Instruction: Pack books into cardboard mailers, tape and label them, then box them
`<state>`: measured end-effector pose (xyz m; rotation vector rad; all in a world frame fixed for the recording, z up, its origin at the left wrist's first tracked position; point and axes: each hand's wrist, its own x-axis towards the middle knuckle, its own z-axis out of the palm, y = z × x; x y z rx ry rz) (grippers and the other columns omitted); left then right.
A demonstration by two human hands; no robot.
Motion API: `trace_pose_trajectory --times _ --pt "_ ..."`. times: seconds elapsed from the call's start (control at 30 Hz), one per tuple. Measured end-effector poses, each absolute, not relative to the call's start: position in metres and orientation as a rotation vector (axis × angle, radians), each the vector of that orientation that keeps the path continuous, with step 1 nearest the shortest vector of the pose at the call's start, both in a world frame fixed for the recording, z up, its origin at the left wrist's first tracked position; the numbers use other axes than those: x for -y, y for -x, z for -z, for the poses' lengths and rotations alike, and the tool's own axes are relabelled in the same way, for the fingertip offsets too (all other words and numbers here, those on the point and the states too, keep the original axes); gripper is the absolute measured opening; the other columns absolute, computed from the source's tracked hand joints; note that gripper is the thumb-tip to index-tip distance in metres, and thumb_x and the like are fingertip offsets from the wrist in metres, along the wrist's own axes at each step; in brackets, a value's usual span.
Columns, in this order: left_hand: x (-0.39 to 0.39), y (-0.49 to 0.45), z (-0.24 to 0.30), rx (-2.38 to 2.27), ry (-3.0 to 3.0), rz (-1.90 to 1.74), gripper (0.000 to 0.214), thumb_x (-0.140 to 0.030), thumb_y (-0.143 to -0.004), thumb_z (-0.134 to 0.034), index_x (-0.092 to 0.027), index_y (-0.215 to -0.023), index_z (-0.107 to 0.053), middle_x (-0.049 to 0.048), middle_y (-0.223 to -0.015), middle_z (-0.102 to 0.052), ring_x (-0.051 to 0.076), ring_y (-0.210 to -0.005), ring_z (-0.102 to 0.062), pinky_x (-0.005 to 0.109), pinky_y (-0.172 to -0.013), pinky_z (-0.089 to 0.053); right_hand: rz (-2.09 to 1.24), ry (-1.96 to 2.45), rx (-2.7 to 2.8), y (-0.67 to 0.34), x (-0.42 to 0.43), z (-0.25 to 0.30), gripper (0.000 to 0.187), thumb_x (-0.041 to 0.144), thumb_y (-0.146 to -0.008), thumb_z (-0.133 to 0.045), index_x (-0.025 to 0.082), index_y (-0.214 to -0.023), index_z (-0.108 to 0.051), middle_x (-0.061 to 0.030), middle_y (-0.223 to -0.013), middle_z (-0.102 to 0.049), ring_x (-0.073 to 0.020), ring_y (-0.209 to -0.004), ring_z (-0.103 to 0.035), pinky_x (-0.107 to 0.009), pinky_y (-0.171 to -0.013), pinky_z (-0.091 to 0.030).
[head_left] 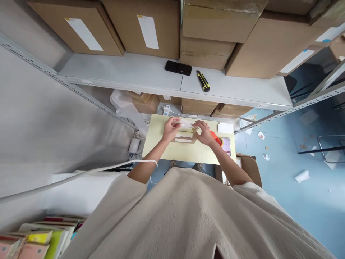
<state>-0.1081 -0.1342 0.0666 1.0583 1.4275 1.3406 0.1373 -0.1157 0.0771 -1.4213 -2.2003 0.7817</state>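
Note:
Both my hands are over a pale yellow table below me. A small brown cardboard box lies on it between them. My left hand pinches one end of a white strip or label above the box. My right hand pinches the other end, fingers closed. An orange object shows just behind my right wrist, partly hidden.
A grey shelf above the table carries a black phone, a yellow-black utility knife and large cardboard boxes. A white pad and a pinkish card lie on the table's right. Paper scraps litter the blue floor. Books sit at lower left.

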Motion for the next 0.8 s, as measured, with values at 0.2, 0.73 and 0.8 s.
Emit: trace_pose_trajectory --times 0.2,0.73,0.8 --pt "0.147 0.126 -0.062 -1.343 -1.108 -1.321 0.044 -0.031 -0.082 -0.092 -0.027 -0.111 -0.059 0.0038 -0.119 -0.078 0.018 -0.093 -0.082 0.032 -0.089 -0.066 -0.944 1.242 1.916 -0.079 0.139 -0.085 0.029 0.045 -0.105 -0.064 0.027 -0.122 -0.078 -0.0111 -0.127 -0.079 -0.0287 -0.114 -0.076 -0.047 -0.105 -0.062" --pt "0.154 0.144 -0.059 -1.151 -1.075 -1.339 0.04 -0.032 -0.077 -0.094 -0.025 -0.099 -0.062 0.0055 -0.106 -0.081 0.023 -0.104 -0.081 0.044 -0.102 -0.066 -1.054 1.298 1.715 -0.043 0.152 -0.086 0.029 0.053 -0.099 -0.072 0.027 -0.109 -0.08 -0.0065 -0.105 -0.086 -0.0251 -0.096 -0.083 -0.045 -0.099 -0.069" --pt "0.155 0.145 -0.059 -1.151 -1.072 -1.344 0.038 -0.03 -0.078 -0.093 -0.025 -0.098 -0.061 0.0057 -0.105 -0.081 0.023 -0.103 -0.081 0.043 -0.101 -0.067 -1.069 1.3 1.718 -0.04 0.153 -0.085 0.029 0.053 -0.099 -0.071 0.027 -0.11 -0.079 -0.0068 -0.107 -0.087 -0.0252 -0.097 -0.083 -0.045 -0.1 -0.069"
